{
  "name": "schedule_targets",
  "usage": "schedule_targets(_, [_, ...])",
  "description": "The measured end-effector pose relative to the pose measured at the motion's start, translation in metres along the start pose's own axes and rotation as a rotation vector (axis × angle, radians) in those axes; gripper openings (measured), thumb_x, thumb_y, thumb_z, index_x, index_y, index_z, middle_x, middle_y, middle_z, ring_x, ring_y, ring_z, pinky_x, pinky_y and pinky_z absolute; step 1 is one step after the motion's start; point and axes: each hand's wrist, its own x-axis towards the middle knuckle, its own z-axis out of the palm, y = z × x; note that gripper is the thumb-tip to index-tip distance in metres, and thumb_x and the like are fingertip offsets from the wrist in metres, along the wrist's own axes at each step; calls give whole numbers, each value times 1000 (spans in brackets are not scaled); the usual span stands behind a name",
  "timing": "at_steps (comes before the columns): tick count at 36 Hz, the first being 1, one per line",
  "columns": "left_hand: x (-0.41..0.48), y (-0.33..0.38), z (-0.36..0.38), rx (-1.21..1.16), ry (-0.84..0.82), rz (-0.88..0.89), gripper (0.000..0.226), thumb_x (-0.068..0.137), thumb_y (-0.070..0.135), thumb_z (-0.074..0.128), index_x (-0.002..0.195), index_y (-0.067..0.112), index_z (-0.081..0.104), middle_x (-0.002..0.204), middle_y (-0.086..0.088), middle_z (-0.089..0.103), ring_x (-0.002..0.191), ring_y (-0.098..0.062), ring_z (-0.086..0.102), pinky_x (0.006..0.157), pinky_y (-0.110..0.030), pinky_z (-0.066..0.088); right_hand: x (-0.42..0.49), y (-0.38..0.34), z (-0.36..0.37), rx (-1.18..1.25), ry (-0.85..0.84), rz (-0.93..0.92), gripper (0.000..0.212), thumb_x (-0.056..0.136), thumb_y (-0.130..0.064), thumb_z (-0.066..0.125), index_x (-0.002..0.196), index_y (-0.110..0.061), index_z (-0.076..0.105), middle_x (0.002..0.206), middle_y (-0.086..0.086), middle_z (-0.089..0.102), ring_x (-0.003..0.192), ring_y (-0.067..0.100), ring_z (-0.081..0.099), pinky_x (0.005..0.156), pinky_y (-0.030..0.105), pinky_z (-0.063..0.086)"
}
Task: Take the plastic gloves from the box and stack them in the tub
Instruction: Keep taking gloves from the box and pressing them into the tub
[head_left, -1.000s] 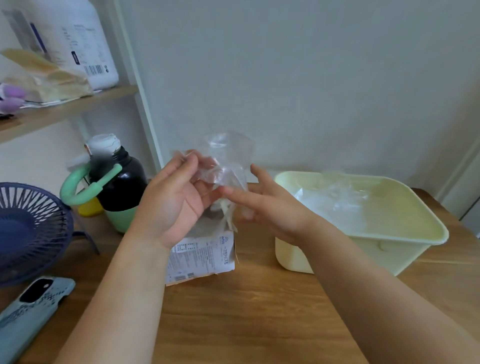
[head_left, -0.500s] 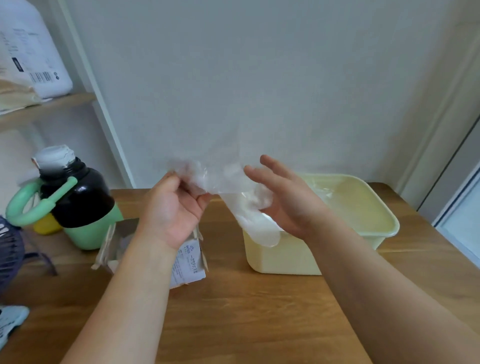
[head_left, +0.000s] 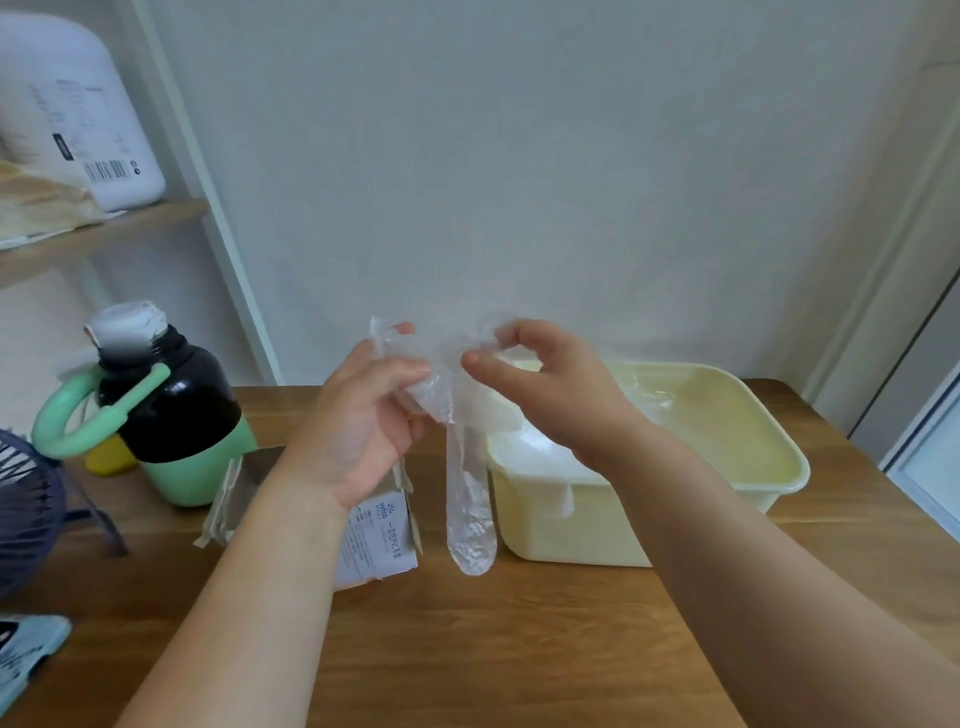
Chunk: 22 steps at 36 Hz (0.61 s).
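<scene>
Glove handling, head view: the step looks like spreading one plastic glove (head_left: 467, 509) open before it goes in the tub (head_left: 795, 467). Tease the film apart sideways and gently. It looks thin and clingy, so a yank would likely crease or tear it.
Left grip (head_left: 363, 431): fingers curled round the bunched upper part of the glove, left of the tub. Should ease off enough to let the film slide open.
Right grip (head_left: 556, 395): thumb and forefinger pinch the film's top edge, above the tub's left end. A light edge pinch looks better than a fistful.
Drop-off: carry it toward the tub, lift the dangling finger over the tub rim first, then lay it flat on the stack (head_left: 540, 441).
Glove position: in the air, held by both grips, just left of the tub. One long finger hangs down between box (head_left: 382, 535) and tub. Can't tell whether its tip touches the counter (head_left: 519, 649).
Glove look: clear, glossy, wrinkled film. Crumpled at the top; the hanging finger is see-through with a rounded tip.
Stack: whitish film heaped at the tub's left end, a bit draped over the rim.
Box: white printed carton, open, on the counter just left of the tub, partly hidden by the left forearm.
</scene>
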Motion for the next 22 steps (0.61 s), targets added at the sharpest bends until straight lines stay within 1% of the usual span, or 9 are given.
schedule_targets(3, [2,2,4,125,267,46,31,83,-7,59,108,12,59,90,-11,69,84,-26,66,79,-42,52,6,-3,3,133,31,2,27,86,-25,68,67,-17,51,64,-7,49,56,9,38,53,20,31])
schedule_targets(9, [4,12,-2,218,301,49,36,85,-15,53,108,13,54,91,-3,54,74,-15,57,59,-28,50,13,-5,-4,420,105,144,20,88,-8,59,74,-14,47,67,2,61,57,16,52,58,29,47])
schedule_targets(11, [6,13,-2,179,304,39,34,86,-13,54,108,13,54,85,0,60,69,-12,59,59,-28,51,10,-8,-8,369,98,203,13,87,-5,59,88,-13,50,76,4,58,59,15,52,60,32,53])
schedule_targets(12, [7,14,-2,166,302,32,31,86,-11,54,109,11,55,81,1,63,66,-11,61,58,-27,52,8,-10,-10,291,100,226,22,85,-5,62,103,-13,50,84,3,56,65,15,54,66,34,54])
schedule_targets(14, [9,13,3,174,301,23,26,89,-9,53,108,8,57,76,0,67,63,-9,63,54,-24,54,4,-9,-19,5,107,184,71,81,-13,70,139,-20,30,117,0,52,95,17,58,82,34,51])
schedule_targets(15, [10,13,7,188,290,21,26,89,-9,52,107,9,58,76,1,69,64,-9,64,54,-23,54,1,-10,-24,-173,109,111,91,78,-17,72,148,-26,14,137,0,40,118,19,49,93,30,46])
schedule_targets(17, [14,12,18,235,237,19,29,90,-10,49,106,12,60,76,2,72,66,-8,66,56,-24,53,-3,-15,-32,-415,80,-69,106,75,-25,74,151,-30,0,155,-6,15,140,14,23,107,27,29])
schedule_targets(20, [17,12,33,270,105,8,32,91,-12,43,103,12,61,76,1,72,65,-8,65,57,-22,52,-1,-20,-42,-494,7,-74,107,71,-42,77,151,-32,6,154,-7,23,139,14,28,111,40,31])
schedule_targets(22, [20,13,41,261,43,4,34,91,-14,40,102,10,62,76,-1,72,63,-9,63,56,-21,51,0,-21,-50,-413,19,-13,108,69,-50,77,151,-32,10,153,-8,27,139,10,29,111,30,29])
